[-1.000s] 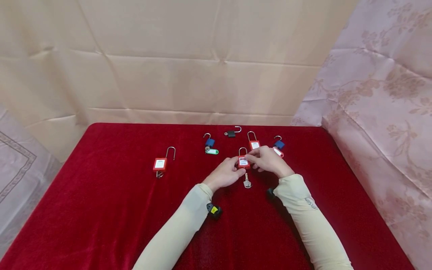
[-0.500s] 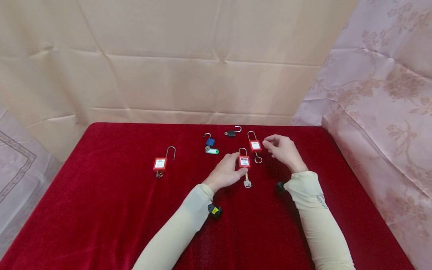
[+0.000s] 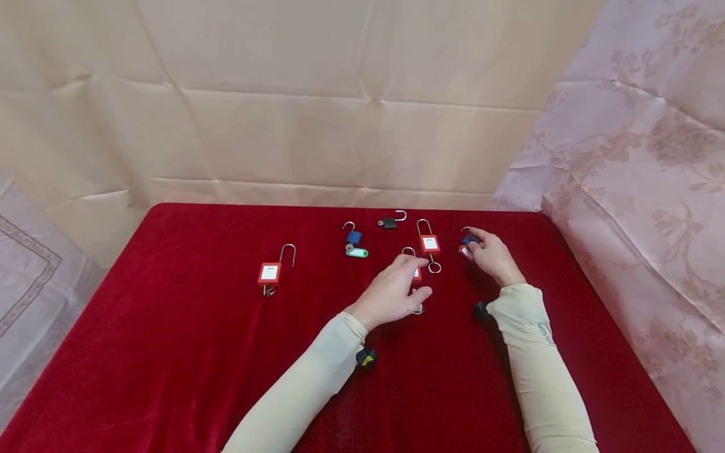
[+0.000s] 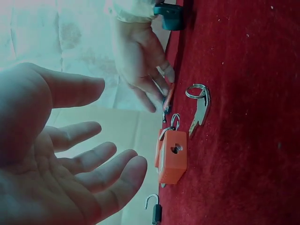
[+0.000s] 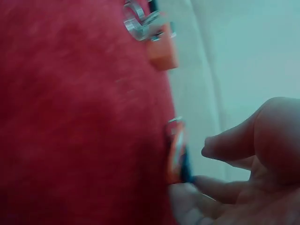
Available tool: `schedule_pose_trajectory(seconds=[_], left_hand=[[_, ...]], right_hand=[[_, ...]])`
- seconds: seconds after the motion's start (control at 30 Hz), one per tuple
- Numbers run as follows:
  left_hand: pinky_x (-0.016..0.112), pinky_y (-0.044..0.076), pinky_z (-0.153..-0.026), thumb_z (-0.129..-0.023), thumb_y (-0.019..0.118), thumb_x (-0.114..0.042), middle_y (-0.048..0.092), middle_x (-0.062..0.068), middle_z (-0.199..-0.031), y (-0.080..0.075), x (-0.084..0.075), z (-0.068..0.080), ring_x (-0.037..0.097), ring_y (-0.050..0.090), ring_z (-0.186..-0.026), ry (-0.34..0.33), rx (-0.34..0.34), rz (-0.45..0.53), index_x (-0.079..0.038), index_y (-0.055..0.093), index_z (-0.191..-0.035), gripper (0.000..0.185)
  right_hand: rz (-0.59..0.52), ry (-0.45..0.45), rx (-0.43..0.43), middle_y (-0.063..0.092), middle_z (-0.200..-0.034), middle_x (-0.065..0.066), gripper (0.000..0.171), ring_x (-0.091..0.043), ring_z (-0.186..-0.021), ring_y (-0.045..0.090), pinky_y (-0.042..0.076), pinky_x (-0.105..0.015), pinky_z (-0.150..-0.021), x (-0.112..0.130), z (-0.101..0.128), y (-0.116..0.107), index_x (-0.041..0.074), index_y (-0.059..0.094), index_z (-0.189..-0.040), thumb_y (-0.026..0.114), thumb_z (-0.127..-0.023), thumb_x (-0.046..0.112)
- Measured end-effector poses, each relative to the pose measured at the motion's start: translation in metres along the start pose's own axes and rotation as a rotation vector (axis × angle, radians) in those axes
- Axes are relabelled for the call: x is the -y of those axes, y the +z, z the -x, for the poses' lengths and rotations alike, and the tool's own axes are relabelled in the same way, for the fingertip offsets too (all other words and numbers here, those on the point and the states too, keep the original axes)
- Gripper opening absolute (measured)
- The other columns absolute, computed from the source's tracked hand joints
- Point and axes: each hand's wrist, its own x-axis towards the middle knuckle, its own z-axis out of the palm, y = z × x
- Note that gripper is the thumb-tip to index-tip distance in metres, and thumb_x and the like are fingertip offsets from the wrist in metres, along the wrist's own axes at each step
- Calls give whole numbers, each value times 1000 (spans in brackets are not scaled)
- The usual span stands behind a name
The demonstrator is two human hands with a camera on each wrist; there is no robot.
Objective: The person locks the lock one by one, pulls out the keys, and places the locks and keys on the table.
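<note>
On the table (image 3: 198,352), covered in red velvet, the right hand (image 3: 494,256) reaches to the far right of the row of locks, its fingertips touching a small blue padlock (image 3: 469,239) with a red-and-white key tag; the right wrist view shows the fingers bent near the tag, but whether they actually pinch it cannot be told. The left hand (image 3: 393,290) hovers low over a red padlock (image 3: 417,274), fingers spread and relaxed, holding nothing; the left wrist view shows its open palm above the lock, whose keyhole faces the camera. That red padlock lies near the middle of the table with a silver key (image 3: 418,309) just below it, partly hidden under the hand. Just beyond it lies a second red padlock (image 3: 428,242) with a key ring (image 3: 434,267) by its base. Further left are a blue padlock (image 3: 354,236) with a pale green tag (image 3: 357,253), a small black padlock (image 3: 389,221) with its shackle open near the back edge, and, well apart on the left, a long-shackled red padlock (image 3: 269,274). Both arms wear cream sleeves.
</note>
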Motion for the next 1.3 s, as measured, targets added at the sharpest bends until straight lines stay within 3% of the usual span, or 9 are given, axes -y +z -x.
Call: schedule_pose_trajectory(seconds=[0.1, 0.2, 0.47, 0.77, 1.07, 1.17, 1.3], left_hand=[[31, 50, -94, -99, 65, -25, 51, 10, -140, 2, 0, 0, 15, 56, -106, -3, 11, -21, -8, 49, -147, 53], [31, 50, -93, -99, 66, -25, 53, 11, -138, 2, 1, -1, 15, 57, -105, -14, 22, -31, -6, 51, -145, 52], [33, 48, -100, -99, 67, -25, 51, 10, -142, 3, 2, -2, 16, 56, -114, -33, 73, -12, -6, 51, -145, 53], [35, 46, -104, -99, 67, -26, 50, 9, -143, 5, 8, -2, 17, 55, -119, -57, 99, 1, -6, 51, -145, 53], [37, 46, -104, -99, 66, -25, 51, 10, -143, 2, 14, 0, 19, 54, -124, -54, 80, -5, -4, 52, -144, 52], [37, 46, -105, -99, 66, -26, 51, 9, -143, 2, 14, 1, 19, 54, -124, -55, 85, -13, -4, 52, -144, 52], [37, 45, -105, -99, 66, -26, 51, 10, -144, 2, 13, 1, 19, 53, -124, -56, 97, -20, -4, 52, -144, 52]], right_hand=[[65, -14, 14, 51, -138, -36, 50, -43, -114, 52, 42, -51, -96, -6, -3, 3, -7, 42, -149, 47, -101, 7], [97, -21, 21, 47, -141, -37, 49, -49, -124, 48, 38, -58, -104, -8, -4, 5, -6, 45, -147, 51, -100, 8], [131, -71, 50, 51, -138, -35, 49, -51, -125, 50, 39, -59, -105, -8, -7, 6, -4, 49, -145, 61, -99, 11], [29, -89, 217, 58, -127, -32, 56, -40, -107, 60, 48, -51, -95, 0, -2, 9, -10, 45, -145, 65, -98, 12], [146, -196, 243, 66, -112, -25, 43, -23, -77, 56, 45, -35, -71, 8, -9, 14, -11, 56, -135, 62, -95, 6], [125, -195, 260, 67, -102, -20, 45, -19, -68, 52, 43, -32, -66, 7, -8, 13, -12, 54, -136, 60, -94, 2], [55, -179, 291, 62, -74, -9, 49, -13, -57, 47, 39, -26, -58, 5, -5, 12, -14, 51, -139, 57, -92, -3]])
